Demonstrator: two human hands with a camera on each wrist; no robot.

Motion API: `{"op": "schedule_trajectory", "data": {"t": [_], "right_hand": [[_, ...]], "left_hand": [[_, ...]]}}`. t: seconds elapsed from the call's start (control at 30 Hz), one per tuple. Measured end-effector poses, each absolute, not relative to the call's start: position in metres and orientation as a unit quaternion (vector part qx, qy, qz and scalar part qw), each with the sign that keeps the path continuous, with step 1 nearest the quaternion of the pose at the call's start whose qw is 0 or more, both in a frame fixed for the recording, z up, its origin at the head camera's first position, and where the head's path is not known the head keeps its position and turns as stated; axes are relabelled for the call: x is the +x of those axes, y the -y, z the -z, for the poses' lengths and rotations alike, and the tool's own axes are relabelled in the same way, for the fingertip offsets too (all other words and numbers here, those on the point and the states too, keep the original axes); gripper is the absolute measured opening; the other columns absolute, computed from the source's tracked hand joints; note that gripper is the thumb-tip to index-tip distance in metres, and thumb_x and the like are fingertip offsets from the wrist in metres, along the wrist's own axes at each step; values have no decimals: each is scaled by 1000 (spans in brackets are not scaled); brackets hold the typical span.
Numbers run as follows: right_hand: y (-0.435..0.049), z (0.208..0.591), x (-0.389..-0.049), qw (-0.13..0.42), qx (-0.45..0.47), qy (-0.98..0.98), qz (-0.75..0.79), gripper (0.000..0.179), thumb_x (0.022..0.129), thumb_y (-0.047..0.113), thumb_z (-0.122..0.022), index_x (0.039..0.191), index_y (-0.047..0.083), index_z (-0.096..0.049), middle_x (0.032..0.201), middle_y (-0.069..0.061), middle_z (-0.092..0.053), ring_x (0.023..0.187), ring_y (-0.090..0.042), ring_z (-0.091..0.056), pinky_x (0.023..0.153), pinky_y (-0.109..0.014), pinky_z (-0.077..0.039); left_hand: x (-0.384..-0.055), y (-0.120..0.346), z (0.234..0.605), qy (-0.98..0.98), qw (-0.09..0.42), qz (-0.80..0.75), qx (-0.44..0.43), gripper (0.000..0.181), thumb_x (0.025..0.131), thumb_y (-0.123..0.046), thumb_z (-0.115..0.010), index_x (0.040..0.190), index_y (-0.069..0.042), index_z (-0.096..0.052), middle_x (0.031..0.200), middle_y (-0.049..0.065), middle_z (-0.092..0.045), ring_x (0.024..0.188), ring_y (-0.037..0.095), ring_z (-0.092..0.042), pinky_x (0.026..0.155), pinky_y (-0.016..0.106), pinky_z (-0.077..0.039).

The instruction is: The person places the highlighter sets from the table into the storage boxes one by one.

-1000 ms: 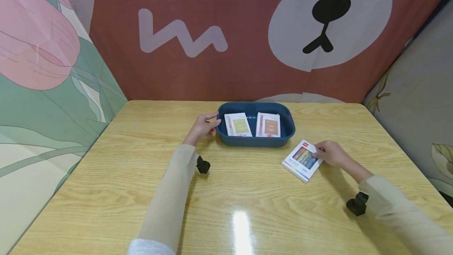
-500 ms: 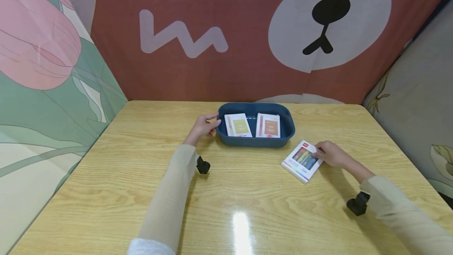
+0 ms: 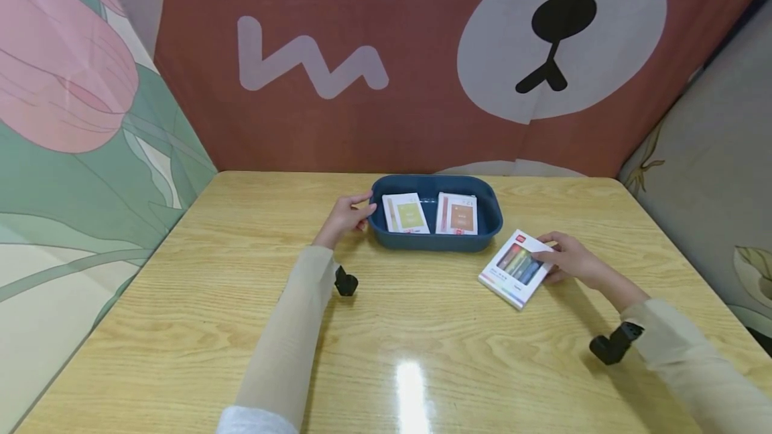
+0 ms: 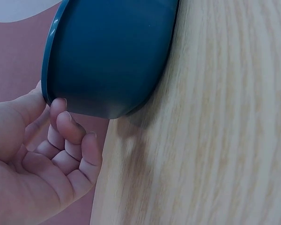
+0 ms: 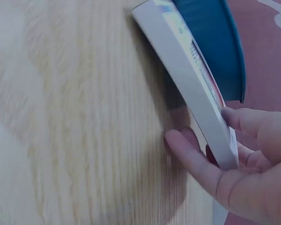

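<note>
In the head view my left hand (image 3: 348,216) pinches the left end of a dark blue plastic basket (image 3: 435,241); the left wrist view shows thumb and fingers at the rim of the basket (image 4: 112,56). Two flat white boxes lie inside it, one with a yellow-green panel (image 3: 410,213), one with an orange panel (image 3: 462,215). To the right of the basket, my right hand (image 3: 569,260) grips a white crayon box (image 3: 503,286), whose window shows coloured sticks. In the right wrist view the crayon box (image 5: 187,89) is tilted, its held end off the table, thumb on top and fingers beneath.
The wooden table (image 3: 253,220) meets a red-brown cloth backdrop (image 3: 301,132) just behind the basket. Patterned panels border the left and right sides. A black wrist camera (image 3: 346,281) sits on the left sleeve and another camera (image 3: 615,343) on the right.
My right hand has shifted its fingers and raised the held end of the crayon box, which earlier lay flatter on the table. My left hand and the basket have stayed put.
</note>
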State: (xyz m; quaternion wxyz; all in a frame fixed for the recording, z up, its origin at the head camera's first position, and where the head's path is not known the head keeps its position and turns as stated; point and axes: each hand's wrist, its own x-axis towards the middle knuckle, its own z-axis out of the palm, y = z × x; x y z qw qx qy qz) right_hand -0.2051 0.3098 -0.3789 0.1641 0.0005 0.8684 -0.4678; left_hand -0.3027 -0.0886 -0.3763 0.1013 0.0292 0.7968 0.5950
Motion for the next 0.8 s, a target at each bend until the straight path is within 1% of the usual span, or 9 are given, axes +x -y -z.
{"op": "schedule_trajectory", "data": {"t": [0.07,0.17,0.33,0.43,0.5,0.6,0.67,0.73,0.8], "right_hand": [[-309,377,-205,180,22,-837,516,52,92,11,-50,127,-15,-22,101,-27,-41,74,-20,-59,66,-40,-51],[-308,375,-205,194,39,-807,556,60,90,8,-54,131,-13,-16,108,-29,-35,78,-20,-59,69,-40,-50],[-307,372,-204,201,33,-805,558,75,81,0,-63,135,-11,-12,109,-27,-33,80,-18,-56,70,-33,-50],[-306,371,-204,193,19,-817,543,78,78,-3,-64,136,-11,-13,109,-27,-33,82,-17,-53,68,-29,-48],[-306,370,-203,184,15,-825,534,78,79,-2,-64,137,-9,-12,112,-29,-31,86,-20,-50,69,-28,-46],[-305,369,-204,167,26,-835,524,81,81,4,-64,140,-6,-9,121,-35,-26,97,-29,-47,74,-32,-45],[-305,368,-203,153,42,-843,514,82,83,8,-64,141,-5,-7,124,-37,-25,101,-32,-44,76,-34,-45],[-304,367,-203,135,58,-847,511,81,84,10,-63,141,-5,-7,125,-38,-26,100,-29,-47,77,-34,-46],[-304,366,-202,118,68,-843,520,77,85,8,-61,140,-7,-8,125,-38,-29,93,-23,-53,76,-35,-47]], "left_hand": [[-303,89,376,-797,102,-595,30,42,89,-17,-57,130,-14,-49,63,18,-52,50,16,-45,57,34,-44],[-302,89,376,-796,103,-596,31,42,89,-17,-57,130,-14,-49,63,17,-51,49,16,-44,57,34,-44],[-302,89,376,-796,104,-595,32,43,89,-18,-57,130,-14,-48,64,17,-51,50,17,-44,58,36,-44],[-302,89,376,-798,103,-593,33,43,89,-18,-57,130,-15,-48,64,17,-51,51,17,-45,58,35,-44],[-303,89,377,-798,101,-593,33,42,89,-18,-57,130,-15,-49,63,16,-51,51,17,-45,57,34,-45],[-303,89,378,-797,98,-595,33,42,88,-18,-57,130,-14,-49,63,15,-51,50,17,-45,55,33,-44],[-303,89,378,-795,98,-598,32,43,88,-17,-58,130,-14,-49,61,14,-51,50,16,-45,54,32,-43],[-303,89,378,-793,98,-601,33,43,88,-16,-58,130,-13,-49,60,13,-50,50,16,-44,53,32,-42],[-303,89,378,-791,99,-603,34,43,88,-15,-58,130,-12,-48,59,12,-50,50,16,-44,53,31,-41]]}}
